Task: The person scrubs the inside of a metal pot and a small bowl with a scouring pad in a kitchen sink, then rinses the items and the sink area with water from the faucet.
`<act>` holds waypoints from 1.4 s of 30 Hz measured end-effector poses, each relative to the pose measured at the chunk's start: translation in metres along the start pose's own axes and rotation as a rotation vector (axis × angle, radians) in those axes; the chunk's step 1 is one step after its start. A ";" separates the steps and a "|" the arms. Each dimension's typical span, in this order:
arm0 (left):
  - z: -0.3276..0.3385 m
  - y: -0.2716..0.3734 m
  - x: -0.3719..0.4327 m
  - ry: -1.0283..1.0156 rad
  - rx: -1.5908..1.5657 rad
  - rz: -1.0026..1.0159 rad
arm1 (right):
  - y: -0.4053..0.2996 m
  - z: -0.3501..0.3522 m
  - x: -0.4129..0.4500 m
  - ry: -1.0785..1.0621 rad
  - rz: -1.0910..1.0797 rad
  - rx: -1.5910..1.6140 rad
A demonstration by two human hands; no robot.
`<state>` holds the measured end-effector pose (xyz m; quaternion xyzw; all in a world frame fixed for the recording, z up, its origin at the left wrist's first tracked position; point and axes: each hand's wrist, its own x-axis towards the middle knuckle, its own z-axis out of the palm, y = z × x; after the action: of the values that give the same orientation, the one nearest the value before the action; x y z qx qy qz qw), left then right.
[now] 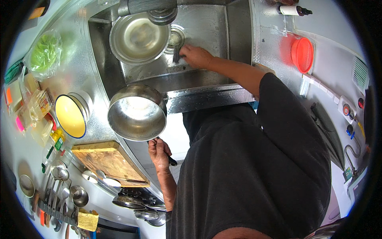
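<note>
My left hand [159, 152] grips the black handle of a deep stainless-steel saucepan [137, 118]. The pan is tilted, its bare inside turned toward me, at the near left edge of the metal sink [206, 27]. My right hand [197, 56] is low in the sink, with its fingers on a dark grey cloth or scrubber [177, 55] beside the drain strainer [176, 38]. To the left of that hand stands a metal basin [140, 37] of cloudy water. The faucet [162, 15] partly covers the basin's far rim.
On the left counter are a yellow enamel bowl [70, 116], bagged leafy greens [45, 55] and a wooden cutting board [110, 162]. Utensils hang from a rack [55, 209] beyond them. A red plastic basket [303, 55] and a pump bottle [294, 10] are at the right.
</note>
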<state>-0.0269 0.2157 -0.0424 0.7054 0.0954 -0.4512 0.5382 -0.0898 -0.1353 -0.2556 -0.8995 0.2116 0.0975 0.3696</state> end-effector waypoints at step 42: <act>-0.003 0.004 0.001 0.019 0.068 -0.066 | 0.017 0.017 0.059 0.321 0.077 -0.053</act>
<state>-0.0224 0.2161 -0.0404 0.7240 0.1085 -0.4648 0.4979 -0.0458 -0.1523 -0.2979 -0.9042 0.2994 -0.0277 0.3034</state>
